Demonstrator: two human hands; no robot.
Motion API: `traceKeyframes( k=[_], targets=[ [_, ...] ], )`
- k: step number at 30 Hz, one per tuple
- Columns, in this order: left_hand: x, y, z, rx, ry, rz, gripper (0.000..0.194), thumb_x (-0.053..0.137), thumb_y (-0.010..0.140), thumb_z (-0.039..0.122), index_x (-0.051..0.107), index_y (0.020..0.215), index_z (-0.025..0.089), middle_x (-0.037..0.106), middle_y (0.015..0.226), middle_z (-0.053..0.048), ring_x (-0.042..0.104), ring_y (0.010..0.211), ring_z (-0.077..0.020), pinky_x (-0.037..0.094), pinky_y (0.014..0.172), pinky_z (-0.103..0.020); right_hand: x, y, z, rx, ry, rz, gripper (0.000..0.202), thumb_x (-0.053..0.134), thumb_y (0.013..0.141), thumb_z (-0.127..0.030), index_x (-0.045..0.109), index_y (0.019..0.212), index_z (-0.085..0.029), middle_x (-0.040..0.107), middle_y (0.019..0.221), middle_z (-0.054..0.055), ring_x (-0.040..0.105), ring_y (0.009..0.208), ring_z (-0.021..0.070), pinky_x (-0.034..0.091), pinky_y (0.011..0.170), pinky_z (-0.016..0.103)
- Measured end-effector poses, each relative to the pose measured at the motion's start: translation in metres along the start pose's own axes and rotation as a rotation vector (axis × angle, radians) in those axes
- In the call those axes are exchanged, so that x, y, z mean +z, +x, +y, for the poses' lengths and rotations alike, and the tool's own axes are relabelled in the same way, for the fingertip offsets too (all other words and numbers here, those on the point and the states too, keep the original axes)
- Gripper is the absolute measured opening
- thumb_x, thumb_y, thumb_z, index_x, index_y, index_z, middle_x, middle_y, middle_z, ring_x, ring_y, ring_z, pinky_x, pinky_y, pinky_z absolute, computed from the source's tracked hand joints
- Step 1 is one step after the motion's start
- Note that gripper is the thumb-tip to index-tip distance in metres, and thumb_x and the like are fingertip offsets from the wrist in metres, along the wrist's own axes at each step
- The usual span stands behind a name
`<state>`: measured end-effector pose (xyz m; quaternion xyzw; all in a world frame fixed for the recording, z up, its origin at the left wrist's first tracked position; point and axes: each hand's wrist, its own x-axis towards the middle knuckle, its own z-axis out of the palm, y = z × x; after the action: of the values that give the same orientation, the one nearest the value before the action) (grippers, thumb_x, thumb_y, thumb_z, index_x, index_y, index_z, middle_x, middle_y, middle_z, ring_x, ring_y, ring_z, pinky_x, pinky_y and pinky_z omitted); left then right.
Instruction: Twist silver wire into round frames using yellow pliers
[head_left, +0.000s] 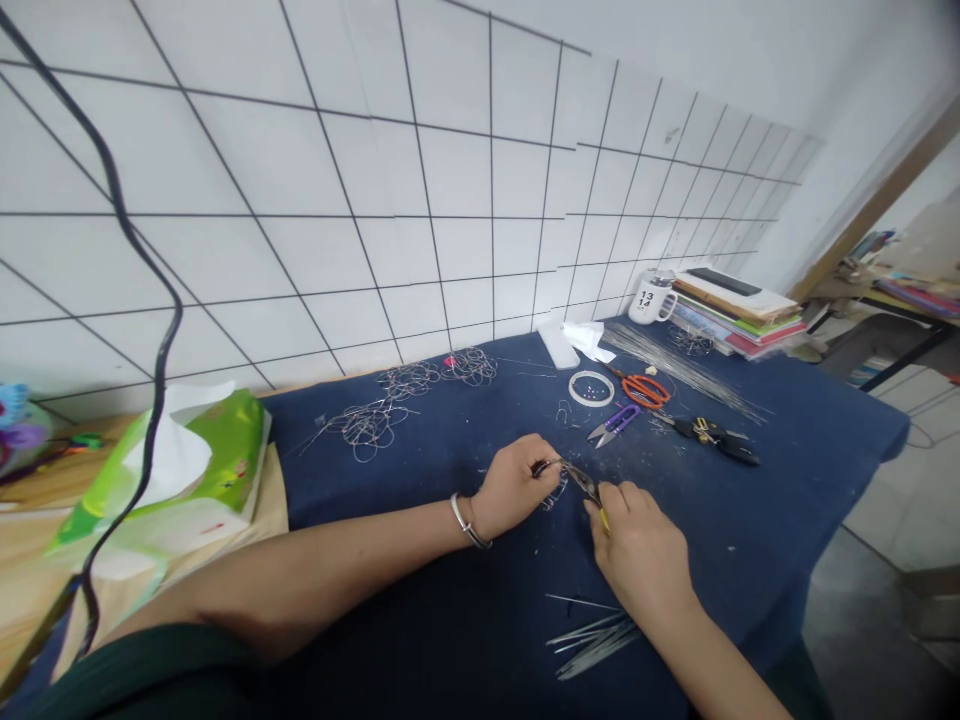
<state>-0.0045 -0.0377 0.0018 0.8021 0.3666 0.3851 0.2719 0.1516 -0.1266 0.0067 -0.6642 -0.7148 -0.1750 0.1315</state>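
Note:
Closed around the yellow handle of a pair of pliers [588, 484], my right hand [643, 545] points the metal jaws toward my left hand. My left hand [517, 485] pinches a small piece of bent wire [553, 490] between thumb and fingers, and the plier tips meet it there. Its exact shape is partly hidden by the fingers. Below the hands, a bunch of straight wires [596, 640] lies on the dark blue cloth [465, 600]. Purple thread snips [615, 425] and a white ring-shaped pin case [591, 388] lie just beyond the hands.
Tangled wire coils [371, 425] lie along the wall. Orange-handled scissors [645, 390], black pliers [716, 438] and long straight wires [682, 365] are at the right. Farther back stand a white mug [652, 298] and stacked books [739, 310]. A green tissue pack [232, 450] and black cable [124, 210] are left.

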Motion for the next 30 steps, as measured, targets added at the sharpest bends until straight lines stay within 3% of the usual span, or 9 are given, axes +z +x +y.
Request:
traceKeyframes(
  k=[13,21,30],
  targets=[
    [-0.009,0.006,-0.003,0.025,-0.230,-0.229,0.011,0.050,0.075,0.012,0.061,0.073,0.013,0.057,0.071,-0.001,0.050,0.064,-0.0084,0.040,0.063,-0.020,0.001,-0.002,0.027,-0.128,0.040,-0.069,0.022,0.040,0.087,-0.030,0.057,0.091,-0.017,0.051,0.078,0.006,0.045,0.077,0.0181,0.034,0.070,0.029],
    [-0.004,0.003,-0.003,0.032,-0.147,-0.112,0.010,0.051,0.074,0.013,0.056,0.065,0.012,0.051,0.064,0.001,0.046,0.061,-0.0077,0.037,0.061,-0.020,0.002,-0.005,0.017,-0.043,0.061,-0.038,0.022,0.040,0.086,-0.030,0.057,0.090,-0.016,0.052,0.077,0.006,0.047,0.078,0.0185,0.035,0.070,0.029],
    [-0.005,0.003,0.002,0.032,-0.176,-0.082,0.010,0.050,0.073,0.010,0.054,0.064,0.013,0.048,0.062,0.002,0.044,0.061,-0.0076,0.036,0.060,-0.019,-0.003,-0.002,0.014,-0.022,0.113,-0.025,0.021,0.041,0.086,-0.031,0.056,0.090,-0.017,0.053,0.078,0.006,0.049,0.078,0.0181,0.037,0.069,0.029]
  ],
)
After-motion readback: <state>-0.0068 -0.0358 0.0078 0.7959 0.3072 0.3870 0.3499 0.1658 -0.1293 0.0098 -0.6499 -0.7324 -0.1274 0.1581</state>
